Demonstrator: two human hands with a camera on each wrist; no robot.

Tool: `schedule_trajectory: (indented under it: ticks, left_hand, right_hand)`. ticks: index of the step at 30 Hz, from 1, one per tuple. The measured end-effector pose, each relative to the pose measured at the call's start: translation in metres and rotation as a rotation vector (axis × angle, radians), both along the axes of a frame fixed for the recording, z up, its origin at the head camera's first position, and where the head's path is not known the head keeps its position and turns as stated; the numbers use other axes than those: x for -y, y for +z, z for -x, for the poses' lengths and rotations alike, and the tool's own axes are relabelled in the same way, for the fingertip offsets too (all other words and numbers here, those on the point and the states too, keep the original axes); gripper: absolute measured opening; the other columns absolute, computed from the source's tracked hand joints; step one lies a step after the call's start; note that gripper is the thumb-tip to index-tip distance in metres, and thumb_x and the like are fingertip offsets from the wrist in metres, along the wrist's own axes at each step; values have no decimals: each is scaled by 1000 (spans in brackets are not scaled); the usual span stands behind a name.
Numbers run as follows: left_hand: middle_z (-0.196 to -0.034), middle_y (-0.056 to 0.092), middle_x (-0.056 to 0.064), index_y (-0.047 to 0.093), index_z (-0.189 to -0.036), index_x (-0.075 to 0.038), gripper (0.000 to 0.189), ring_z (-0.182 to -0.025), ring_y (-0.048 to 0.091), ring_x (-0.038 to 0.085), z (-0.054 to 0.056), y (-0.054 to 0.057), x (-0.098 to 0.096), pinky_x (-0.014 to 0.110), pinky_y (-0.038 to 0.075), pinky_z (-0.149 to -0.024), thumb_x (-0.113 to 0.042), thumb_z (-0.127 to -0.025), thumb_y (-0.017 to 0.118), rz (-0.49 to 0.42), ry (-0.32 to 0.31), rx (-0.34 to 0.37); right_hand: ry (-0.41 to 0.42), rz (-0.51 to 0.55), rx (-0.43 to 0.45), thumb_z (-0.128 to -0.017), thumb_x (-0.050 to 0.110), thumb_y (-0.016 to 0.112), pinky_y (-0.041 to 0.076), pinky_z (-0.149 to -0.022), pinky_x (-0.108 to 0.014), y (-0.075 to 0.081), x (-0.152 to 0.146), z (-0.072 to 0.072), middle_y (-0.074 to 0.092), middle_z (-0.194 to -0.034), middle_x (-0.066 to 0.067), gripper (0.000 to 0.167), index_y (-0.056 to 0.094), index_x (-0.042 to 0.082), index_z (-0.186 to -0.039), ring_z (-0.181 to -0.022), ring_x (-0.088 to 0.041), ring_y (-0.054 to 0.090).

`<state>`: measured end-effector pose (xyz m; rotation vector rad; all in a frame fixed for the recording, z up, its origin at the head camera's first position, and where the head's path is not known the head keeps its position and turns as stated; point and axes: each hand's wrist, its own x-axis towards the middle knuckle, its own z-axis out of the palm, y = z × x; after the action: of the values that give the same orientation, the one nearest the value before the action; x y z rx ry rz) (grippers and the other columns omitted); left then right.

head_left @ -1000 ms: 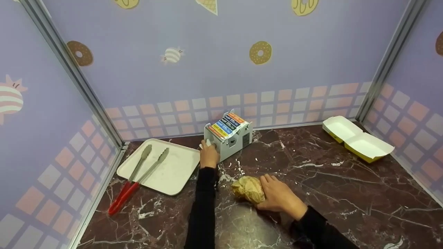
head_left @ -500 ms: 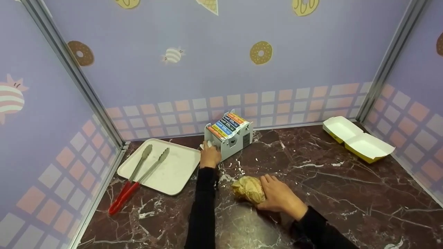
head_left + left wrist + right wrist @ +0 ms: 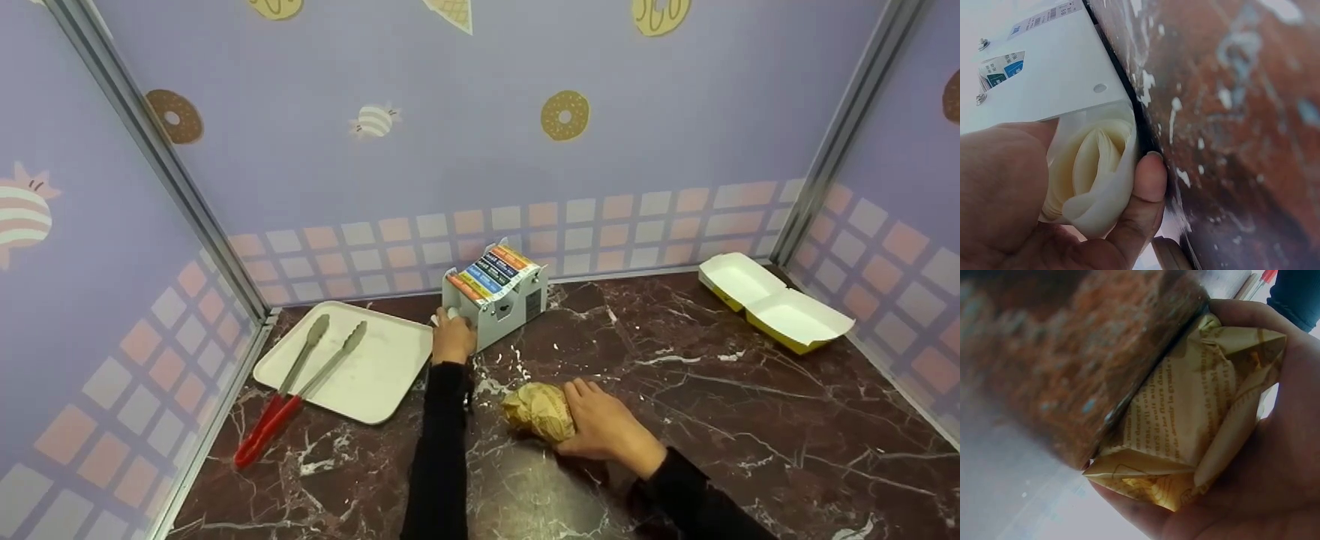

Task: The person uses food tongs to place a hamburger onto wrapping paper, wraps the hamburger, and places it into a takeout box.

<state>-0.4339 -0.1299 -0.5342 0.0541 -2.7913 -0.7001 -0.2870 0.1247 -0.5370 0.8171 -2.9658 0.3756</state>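
In the head view my left hand (image 3: 454, 337) is at the front end of a white label dispenser box (image 3: 510, 319) topped with bands of coloured labels. Curled white backing paper (image 3: 1095, 163) sticks out from the box's lower end in the left wrist view, and my thumb and fingers grip round it. My right hand (image 3: 604, 424) holds a crumpled, paper-wrapped bundle (image 3: 536, 411) on the tabletop, from its right side. Printed text covers the brownish wrapper (image 3: 1168, 405) in the right wrist view, with folded corners facing the palm. What lies inside the wrapper is hidden.
Left of the box lies a white tray (image 3: 401, 367), with red-handled tongs (image 3: 300, 397) resting across its edge. An open yellow-and-white carton (image 3: 799, 315) stands at the back right of the marbled table (image 3: 720, 420). Patterned panels (image 3: 465, 165) enclose the back and sides.
My left hand shifts very slightly at the box's front end, its fingers still on the backing paper. The right hand and wrapped bundle stay put.
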Motion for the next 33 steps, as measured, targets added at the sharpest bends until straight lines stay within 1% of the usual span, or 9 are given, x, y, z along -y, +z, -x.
schedule_trajectory:
  ticks: [4,8,14,17,22,24,26,29,33]
  left_hand:
    - [-131,50,31,78,-103,5,24,-107,63,51,0,0,0,57,54,-96,-14,-92,67,-15,18,6]
    - [-132,49,31,77,-104,5,24,-110,62,50,0,-1,1,56,54,-97,-14,-91,68,-23,21,17]
    - [-134,49,31,78,-107,1,24,-111,60,50,-2,-2,2,57,53,-96,-14,-91,69,-43,10,7]
    - [-136,49,29,78,-110,-2,25,-111,61,50,-2,-2,2,57,54,-95,-16,-91,69,-33,15,21]
    - [-149,50,18,77,-122,-14,31,-111,64,49,-1,1,-1,57,56,-90,-26,-99,61,51,77,49]
    - [-152,52,12,75,-126,-17,35,-113,63,49,1,2,-2,57,55,-93,-33,-103,55,102,100,46]
    - [-153,53,8,74,-129,-18,40,-117,60,49,2,3,-3,57,50,-99,-38,-105,49,135,121,44]
    - [-155,53,5,73,-131,-19,44,-122,56,50,3,4,-5,57,43,-106,-42,-107,44,159,151,56]
    - [-149,58,7,73,-129,-20,43,-124,54,51,3,6,-5,60,39,-106,-43,-106,46,129,193,33]
  right_hand:
    - [-5,-13,15,-70,41,87,44,-114,-59,0,0,0,55,-137,-34,95,47,-14,-137,-129,-52,54]
    - [1,-18,18,-70,41,87,42,-116,-58,0,0,0,53,-141,-36,98,46,-15,-139,-132,-52,52]
    - [-2,-24,24,-70,41,87,42,-116,-59,0,0,0,52,-141,-36,98,46,-15,-139,-133,-52,52]
    - [2,-24,29,-70,41,88,42,-116,-59,0,0,-1,53,-140,-35,97,46,-15,-138,-133,-52,52]
    - [-4,-9,5,-68,40,88,47,-112,-59,1,-1,0,56,-133,-32,92,48,-12,-134,-128,-51,55]
    - [-7,-4,-5,-68,40,87,48,-111,-59,1,-1,0,57,-132,-31,92,49,-11,-134,-127,-51,56]
    - [-3,1,-9,-68,40,87,47,-112,-58,1,-1,0,57,-131,-30,91,49,-11,-133,-126,-50,56]
    - [3,3,-8,-67,40,88,46,-113,-57,1,-1,1,58,-128,-29,91,49,-10,-132,-124,-49,57]
    - [1,-4,-1,-68,41,88,46,-113,-57,1,-1,1,58,-127,-29,92,49,-10,-132,-124,-49,57]
